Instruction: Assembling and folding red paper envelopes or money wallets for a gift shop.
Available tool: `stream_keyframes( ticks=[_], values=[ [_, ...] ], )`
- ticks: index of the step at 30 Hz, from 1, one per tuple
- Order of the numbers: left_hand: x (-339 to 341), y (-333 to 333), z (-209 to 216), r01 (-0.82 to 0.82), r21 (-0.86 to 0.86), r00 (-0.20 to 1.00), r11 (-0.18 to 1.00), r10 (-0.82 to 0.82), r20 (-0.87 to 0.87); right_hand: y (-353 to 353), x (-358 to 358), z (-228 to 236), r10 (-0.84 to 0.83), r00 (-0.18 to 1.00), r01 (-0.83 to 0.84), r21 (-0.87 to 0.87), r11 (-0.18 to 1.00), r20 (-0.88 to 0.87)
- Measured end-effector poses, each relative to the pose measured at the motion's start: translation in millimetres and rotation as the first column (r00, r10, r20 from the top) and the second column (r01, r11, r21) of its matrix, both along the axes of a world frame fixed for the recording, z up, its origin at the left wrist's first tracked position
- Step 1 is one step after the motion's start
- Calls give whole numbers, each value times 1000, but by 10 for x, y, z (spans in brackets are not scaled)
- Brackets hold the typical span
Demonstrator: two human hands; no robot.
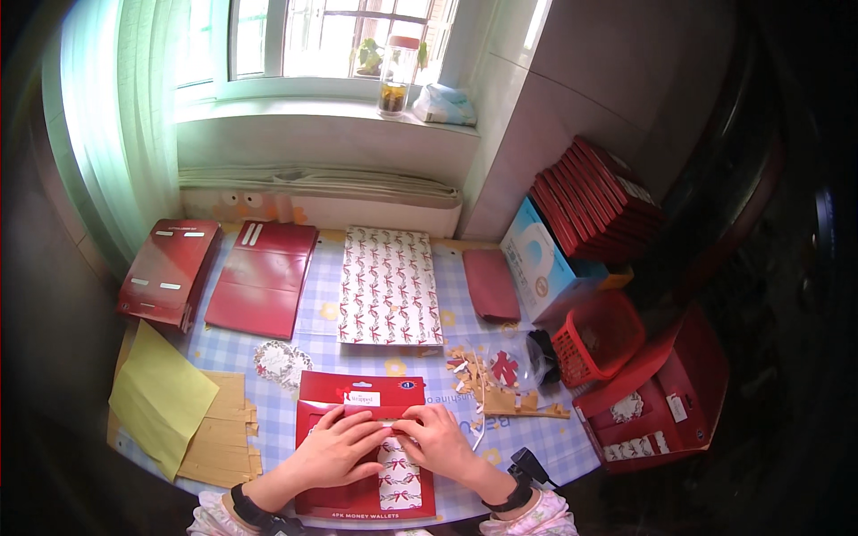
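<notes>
A flat red cardboard package (359,386) with a hang hole and a small white label lies at the table's front edge. My left hand (340,447) rests on its left half, fingers stretched out, palm down. In the package's right half shows a white card (399,478) printed with red bows and green sprigs. My right hand (433,438) has its fingers bent together at that card's upper edge, close to my left fingertips. Whatever lies between those fingers is hidden. Just beyond the package's upper left corner sits a pile of wreath-shaped cutouts (282,363).
Along the back lie red folders (264,281), a red box (170,272) and bow-patterned sheets (390,286). Yellow paper (165,393) covers brown card at left. Tan scraps (469,371), a red basket (599,339), a blue box (545,263) under stacked red packages (594,201) and an open red box (657,406) occupy the right.
</notes>
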State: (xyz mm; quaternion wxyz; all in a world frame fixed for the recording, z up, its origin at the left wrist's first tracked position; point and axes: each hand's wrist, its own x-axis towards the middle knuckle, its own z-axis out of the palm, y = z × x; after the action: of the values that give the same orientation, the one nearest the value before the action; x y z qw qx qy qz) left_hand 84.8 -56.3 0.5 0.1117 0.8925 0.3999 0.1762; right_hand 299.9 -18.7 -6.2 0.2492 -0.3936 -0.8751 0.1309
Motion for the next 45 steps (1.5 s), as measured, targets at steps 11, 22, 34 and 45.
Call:
stream_keyframes(
  ticks=[11,22,34,45],
  values=[
    [-99,33,-69,-262,37,949,964,265,-173,59,20,-65,101,994,-104,-80,991,-46],
    [-77,35,-51,-268,62,937,961,275,-215,50,-6,-50,79,996,-80,-21,997,-26],
    [-49,-9,-62,-255,78,923,964,267,-279,11,-42,-154,28,999,-27,55,998,-19],
    [33,-64,-142,-226,73,905,971,237,-353,-50,-222,-132,137,949,-163,72,984,283]
  ],
)
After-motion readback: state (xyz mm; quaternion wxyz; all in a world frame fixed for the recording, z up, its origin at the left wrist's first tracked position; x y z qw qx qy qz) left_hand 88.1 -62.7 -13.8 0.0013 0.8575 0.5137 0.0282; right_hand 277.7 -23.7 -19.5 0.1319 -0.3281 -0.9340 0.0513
